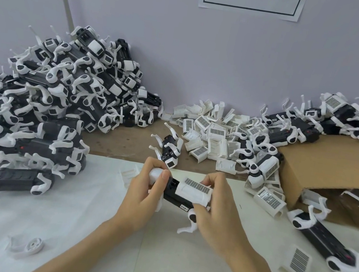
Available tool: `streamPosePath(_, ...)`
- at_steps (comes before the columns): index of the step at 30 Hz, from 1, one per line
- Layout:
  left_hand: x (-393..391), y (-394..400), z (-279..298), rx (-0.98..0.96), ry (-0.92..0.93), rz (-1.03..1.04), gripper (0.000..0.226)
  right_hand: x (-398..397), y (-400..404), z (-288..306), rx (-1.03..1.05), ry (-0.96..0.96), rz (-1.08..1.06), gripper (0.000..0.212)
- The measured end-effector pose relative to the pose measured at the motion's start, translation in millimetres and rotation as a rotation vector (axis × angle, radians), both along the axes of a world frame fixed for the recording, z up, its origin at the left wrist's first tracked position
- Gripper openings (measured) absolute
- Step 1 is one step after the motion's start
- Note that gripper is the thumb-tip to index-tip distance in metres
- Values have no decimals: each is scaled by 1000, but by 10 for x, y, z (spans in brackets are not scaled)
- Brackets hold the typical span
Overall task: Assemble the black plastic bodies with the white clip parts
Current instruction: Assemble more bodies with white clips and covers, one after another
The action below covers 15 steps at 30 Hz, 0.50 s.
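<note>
**Asker:** Dozens done, or only a few? How far along is the work looking?

**Describer:** Dozens are lying finished, by my judgement. A tall heap of assembled units (46,102), black bodies with white parts on them, is filling the table from nine to eleven o'clock. A second mound of units (329,121) is sitting at two o'clock, partly on top of a cardboard box (332,168); whether those are complete I cannot tell.

**Asker:** And what is remaining?

**Describer:** A loose pile of white clip parts (212,129), many showing barcode labels, is spreading at about one o'clock against the wall, so plenty of fitting is probably waiting. A lone unit (168,149) is standing at twelve, just beyond the hands. One black body (322,236) is lying at three o'clock, and a labelled clip (298,262) is lying near it at four.

**Asker:** What are the hands doing?

**Describer:** Both are working at the centre, over the white table covering (67,224). The left hand (144,191) is curling its fingers round the white end of the black body in hand (174,193), thumb on top. The right hand (214,211) is wrapping the other end, fingertips resting on the white clip (193,190) sitting over that body. Whether it is fully seated is unclear.

**Asker:** Anything else?

**Describer:** A small white round piece (27,246) is lying alone at seven o'clock.
</note>
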<state>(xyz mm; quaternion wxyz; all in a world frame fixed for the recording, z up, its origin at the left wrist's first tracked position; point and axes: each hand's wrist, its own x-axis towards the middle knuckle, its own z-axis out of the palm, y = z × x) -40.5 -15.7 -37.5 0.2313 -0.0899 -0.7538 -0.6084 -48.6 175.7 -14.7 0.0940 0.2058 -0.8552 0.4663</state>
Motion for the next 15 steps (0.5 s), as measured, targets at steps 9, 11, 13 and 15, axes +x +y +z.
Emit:
streamPosePath(9, 21, -2, 22, -45, 0, -58, 43, -25, -116, 83, 47, -14, 56, 18)
streamPosePath(11, 3, -5, 21, -29, -7, -51, 41, -8, -75, 120, 3, -75, 126, 22)
streamPosePath(13, -8, -17, 17, -20, -17, -52, 41, 13, -3, 151, -63, -128, 215, 30)
streamPosePath(15, -12, -31, 9, -11, -30, -58, 41, 21, 55, 156, -116, -154, 282, 34)
